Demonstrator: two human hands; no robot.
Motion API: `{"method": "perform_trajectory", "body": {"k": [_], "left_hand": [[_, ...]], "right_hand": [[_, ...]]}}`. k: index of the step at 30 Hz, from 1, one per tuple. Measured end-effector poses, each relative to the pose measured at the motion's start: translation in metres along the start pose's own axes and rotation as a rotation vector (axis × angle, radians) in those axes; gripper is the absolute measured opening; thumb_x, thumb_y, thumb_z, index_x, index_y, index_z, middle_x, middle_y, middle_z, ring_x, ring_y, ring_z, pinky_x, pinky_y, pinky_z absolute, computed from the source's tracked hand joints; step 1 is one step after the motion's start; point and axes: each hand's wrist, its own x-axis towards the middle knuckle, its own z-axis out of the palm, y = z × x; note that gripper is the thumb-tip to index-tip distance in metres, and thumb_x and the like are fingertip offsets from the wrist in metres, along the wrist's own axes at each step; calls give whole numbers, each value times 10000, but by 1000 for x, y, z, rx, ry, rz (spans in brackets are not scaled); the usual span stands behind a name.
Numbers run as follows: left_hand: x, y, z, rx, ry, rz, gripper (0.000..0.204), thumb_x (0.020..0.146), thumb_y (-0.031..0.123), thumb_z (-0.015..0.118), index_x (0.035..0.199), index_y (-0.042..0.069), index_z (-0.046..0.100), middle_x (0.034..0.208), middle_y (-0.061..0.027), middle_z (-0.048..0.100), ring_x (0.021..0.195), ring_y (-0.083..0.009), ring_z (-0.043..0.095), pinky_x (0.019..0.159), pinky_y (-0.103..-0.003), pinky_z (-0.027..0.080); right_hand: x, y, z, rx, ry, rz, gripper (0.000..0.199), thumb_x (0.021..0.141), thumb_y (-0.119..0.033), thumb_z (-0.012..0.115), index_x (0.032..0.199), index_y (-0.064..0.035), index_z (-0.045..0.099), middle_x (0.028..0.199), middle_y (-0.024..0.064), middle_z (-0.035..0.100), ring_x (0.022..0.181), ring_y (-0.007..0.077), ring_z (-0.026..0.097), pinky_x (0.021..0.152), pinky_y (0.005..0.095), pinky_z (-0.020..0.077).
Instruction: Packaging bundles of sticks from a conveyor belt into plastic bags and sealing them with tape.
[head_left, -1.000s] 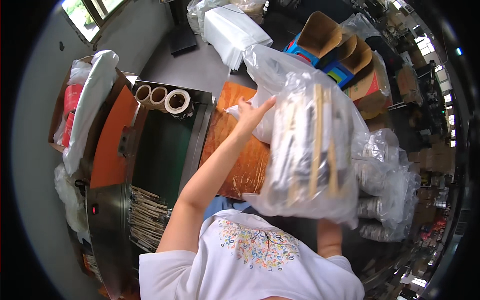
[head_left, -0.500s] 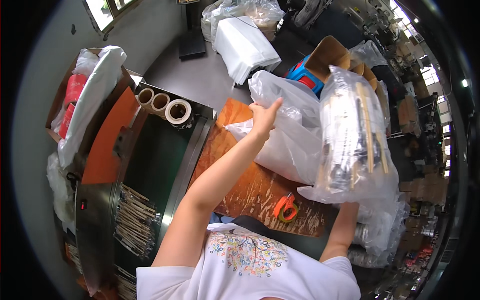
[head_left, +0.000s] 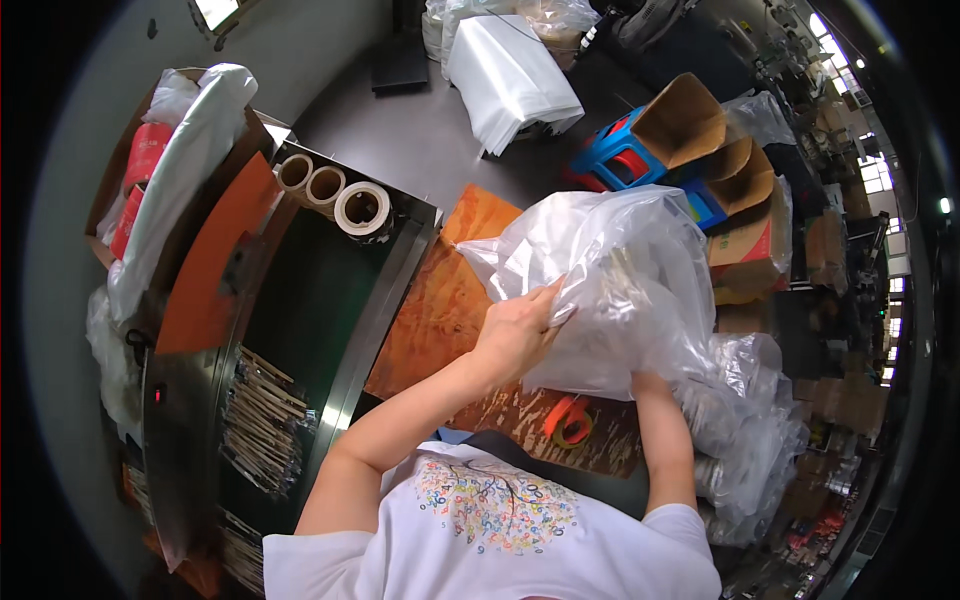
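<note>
My left hand (head_left: pixel 518 328) is closed on the near-left side of a large translucent plastic bag (head_left: pixel 560 235), pinching its film. Faint pale sticks (head_left: pixel 625 268) show through the plastic, blurred by the layers. My right forearm (head_left: pixel 665 435) reaches up to the lower right of the bag; the fingers of that hand are hidden by the plastic. Under the bag is a worn wooden board (head_left: pixel 425 325). Close to the board's front edge lies an orange tape dispenser (head_left: pixel 570 420) with a roll of tape.
To the left, a dark green conveyor belt (head_left: pixel 300 300) carries bundles of wooden sticks (head_left: pixel 265 420) and several cardboard-core rolls (head_left: pixel 362 210). Filled plastic bags (head_left: pixel 745 430) are heaped at the right. Beyond the board stand a blue-and-red crate (head_left: pixel 625 155), open cartons (head_left: pixel 685 120) and white sheeting (head_left: pixel 510 85).
The stick-filled bag has swung left and down from the right and now shows only faintly through the large bag. My left hand has come nearer and closed on the film.
</note>
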Motion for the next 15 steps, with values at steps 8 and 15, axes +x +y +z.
{"method": "perform_trajectory", "body": {"k": [8, 15], "left_hand": [[54, -30, -2, -435, 220, -153, 294, 871, 268, 542, 767, -4, 581, 606, -137, 528, 586, -223, 483, 538, -326, 404], [51, -53, -14, -928, 418, -233, 338, 906, 307, 507, 905, -11, 621, 703, -30, 619, 656, -64, 518, 576, -263, 424]], "right_hand": [[138, 36, -30, -1521, -85, -401, 459, 887, -247, 457, 1283, -31, 372, 1226, 128, 449, 1097, 235, 457, 968, 313, 358], [183, 95, -18, -2755, 815, -1455, 501, 814, -259, 583, 1206, 4, 413, 1136, 144, 505, 1094, 289, 459, 934, 438, 337]]}}
